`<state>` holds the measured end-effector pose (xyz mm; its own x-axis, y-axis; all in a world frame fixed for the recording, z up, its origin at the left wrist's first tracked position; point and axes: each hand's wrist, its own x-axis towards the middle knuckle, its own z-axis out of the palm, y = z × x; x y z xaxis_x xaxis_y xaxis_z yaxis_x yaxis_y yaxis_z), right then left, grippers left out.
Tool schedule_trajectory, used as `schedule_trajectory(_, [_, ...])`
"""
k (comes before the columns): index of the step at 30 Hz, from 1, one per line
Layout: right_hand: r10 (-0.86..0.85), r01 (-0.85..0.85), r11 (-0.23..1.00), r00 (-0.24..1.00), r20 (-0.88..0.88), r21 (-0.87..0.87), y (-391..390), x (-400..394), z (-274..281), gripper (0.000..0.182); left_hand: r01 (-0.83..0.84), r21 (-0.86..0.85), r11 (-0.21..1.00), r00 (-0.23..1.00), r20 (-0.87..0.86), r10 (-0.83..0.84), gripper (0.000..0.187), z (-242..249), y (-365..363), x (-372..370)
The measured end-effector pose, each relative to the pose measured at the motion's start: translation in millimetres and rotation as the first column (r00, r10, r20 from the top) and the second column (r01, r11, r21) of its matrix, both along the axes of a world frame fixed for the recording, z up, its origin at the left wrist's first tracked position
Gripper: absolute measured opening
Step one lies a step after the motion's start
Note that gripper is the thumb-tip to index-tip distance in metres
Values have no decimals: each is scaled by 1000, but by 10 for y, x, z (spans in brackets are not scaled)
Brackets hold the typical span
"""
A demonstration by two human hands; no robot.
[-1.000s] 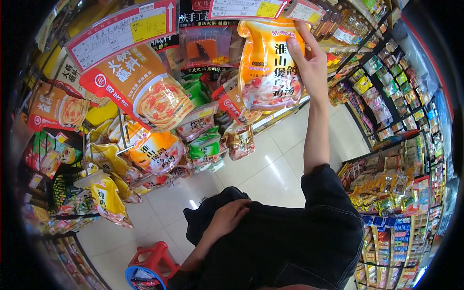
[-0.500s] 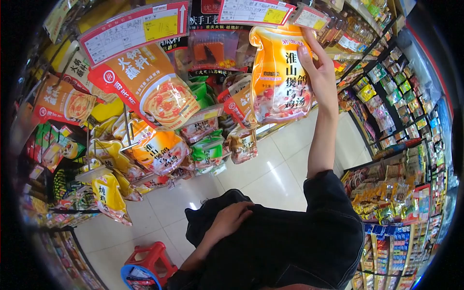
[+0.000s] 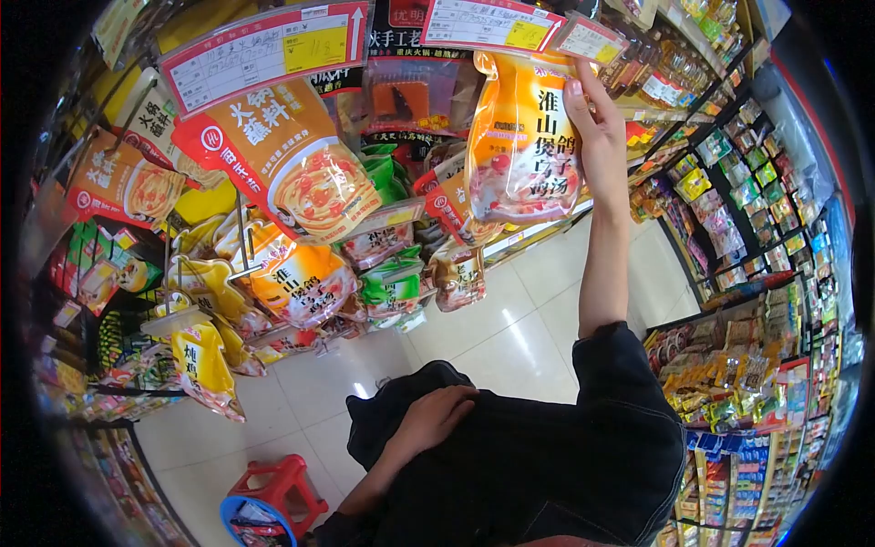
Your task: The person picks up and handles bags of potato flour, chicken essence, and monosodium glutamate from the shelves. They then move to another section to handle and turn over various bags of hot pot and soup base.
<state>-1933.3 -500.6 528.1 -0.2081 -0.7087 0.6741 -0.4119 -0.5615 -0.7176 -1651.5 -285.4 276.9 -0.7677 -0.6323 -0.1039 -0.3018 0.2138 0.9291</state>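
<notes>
My right hand (image 3: 599,128) reaches up and grips the right edge of an orange and white soup seasoning packet (image 3: 519,150); the thumb is on its front. The packet hangs upright just below a red-bordered price tag (image 3: 492,25), beside a hotpot dipping sauce packet (image 3: 447,196) that it partly covers. My left hand (image 3: 436,415) lies on the front of the black shirt (image 3: 519,438), its fingers extended and holding nothing visible.
Hanging seasoning packets fill the rack at left, including a large dipping sauce packet (image 3: 283,155) and a matching orange packet (image 3: 301,278) lower down. A red stool (image 3: 287,483) and blue basket (image 3: 225,520) stand on the tiled floor. Stocked shelves (image 3: 729,365) line the right.
My right hand and the soup seasoning packet have shifted slightly left, and the packet has turned a little. My left hand stays on the shirt. The view has shifted slightly.
</notes>
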Motion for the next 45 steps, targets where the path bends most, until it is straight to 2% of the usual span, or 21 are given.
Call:
schedule_trajectory(7, [-37,37,999,997,-73,2,56,-14,2,47,14,-10,1000,1000,-5,-14,31,-15,2,22])
schedule_trajectory(11, [-157,168,985,966,-206,34,75,-49,72,52,-46,-98,994,999,15,47,28,-121,43,-4])
schedule_trajectory(12, [-229,253,965,940,-251,69,143,15,137,52,8,-27,1000,999,32,-7,32,-67,5,19])
schedule_trajectory(13, [-233,255,965,939,-252,59,151,38,160,52,4,-34,999,1000,0,-4,32,-217,44,13])
schedule_trajectory(15, [-258,271,962,939,-229,24,68,27,140,53,-48,-106,993,994,-104,37,32,-213,59,32])
schedule_trajectory(16, [-190,198,979,972,-136,47,33,38,103,54,-18,-121,992,999,-50,12,33,-277,66,10])
schedule_trajectory(17, [-138,140,988,990,-43,58,15,45,68,56,-11,-75,997,998,-60,7,33,-270,70,12])
schedule_trajectory(19, [-95,94,994,995,8,47,24,73,79,52,-13,-20,1000,998,-68,11,33,-92,50,58])
schedule_trajectory(24, [-141,144,989,987,-73,38,46,79,94,53,-7,-24,1000,1000,-25,7,32,-117,100,49])
schedule_trajectory(28, [-116,113,991,993,35,77,-6,-6,117,53,-9,-19,1000,1000,-27,9,32,-144,131,68])
schedule_trajectory(31, [-170,178,984,949,-266,6,-12,125,110,53,-8,-7,1000,998,-63,7,31,-130,150,86])
schedule_trajectory(32, [-169,175,984,965,-203,13,-40,158,71,48,1,9,1000,999,-53,-1,30,-131,155,86])
schedule_trajectory(35, [-158,163,987,963,-216,5,-155,150,88,49,-8,36,999,998,-69,10,27,-131,139,102])
schedule_trajectory(37, [-250,273,962,892,-377,7,-265,78,96,54,-44,29,999,988,-145,48,25,-115,120,153])
schedule_trajectory(38, [-344,352,932,782,-520,-87,-405,-49,80,56,-147,38,988,974,-170,152,23,-126,71,187])
schedule_trajectory(39, [-408,425,898,707,-578,-114,-445,-26,69,59,-247,47,968,948,-195,251,22,-139,-9,240])
schedule_trajectory(40, [-487,463,859,608,-626,-218,-580,-143,-24,62,-449,137,883,862,-191,469,19,-101,-87,315])
schedule_trajectory(41, [-428,417,892,648,-630,-177,-660,-260,-78,60,-608,190,771,729,-251,637,19,-225,-172,420])
schedule_trajectory(42, [-457,407,883,640,-617,-232,-563,-136,-113,57,-731,284,620,527,-343,778,19,-575,-273,516])
schedule_trajectory(44, [-474,406,877,640,-606,-257,-384,-15,-155,56,-811,404,424,307,-323,895,27,-605,-565,769])
schedule_trajectory(45, [-469,406,880,652,-596,-248,-255,44,-148,58,-816,441,372,255,-303,918,30,-591,-671,797])
